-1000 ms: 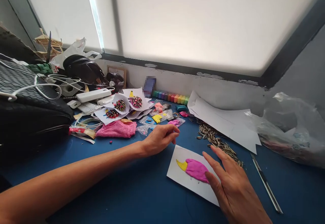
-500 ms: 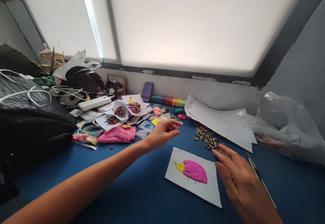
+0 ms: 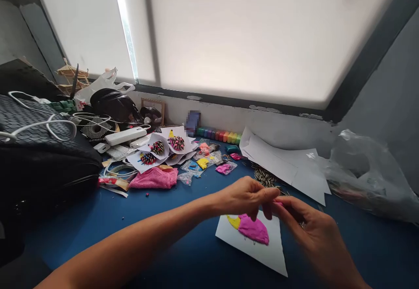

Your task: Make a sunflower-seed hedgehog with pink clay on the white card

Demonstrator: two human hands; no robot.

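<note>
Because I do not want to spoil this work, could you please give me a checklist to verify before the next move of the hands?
1. White paper lies on the blue table: ok.
2. Pink shape on it fully visible: not ok; the left hand hides part of its upper edge.
3. Hands apart: not ok; the fingers of the left hand and right hand meet by a small pink piece.
4. Which hand grips that piece: cannot tell.
5. Seeds near the hands: ok; the pile lies beyond them, partly hidden.
</note>
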